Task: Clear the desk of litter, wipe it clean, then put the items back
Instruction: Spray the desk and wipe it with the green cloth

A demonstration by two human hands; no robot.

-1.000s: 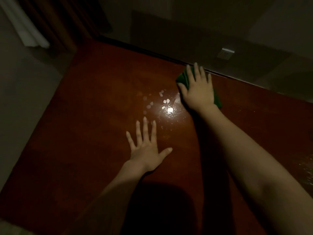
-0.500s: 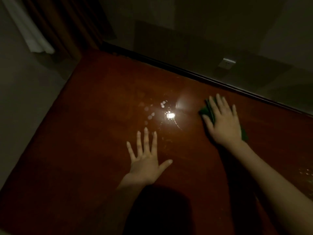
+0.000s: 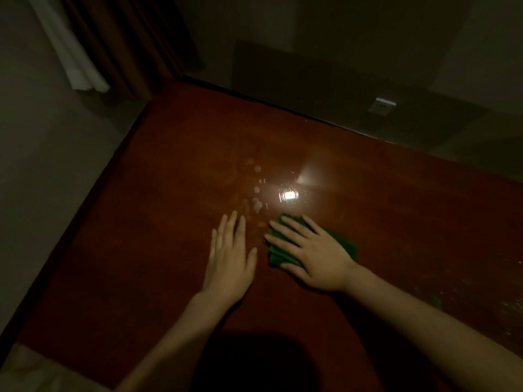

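Right hand flat on a green cloth, mid-wipe on the wet table

The right hand [image 3: 317,254] makes its grip with straight, spread fingers pressed on top of the green cloth [image 3: 283,250], not curled round it; the left hand [image 3: 230,258] lies flat and bare on the table [image 3: 141,222] just beside it, holding nothing. The cloth sits bunched under the palm, near the middle of the table, just below the glossy wet patch [image 3: 288,195] and scattered droplets. It looks soft, light and limp, likely damp, so it should slide easily on the polished wood but fold or slip from under loose fingers. Broad palm pressure over its middle seems the surest hold.
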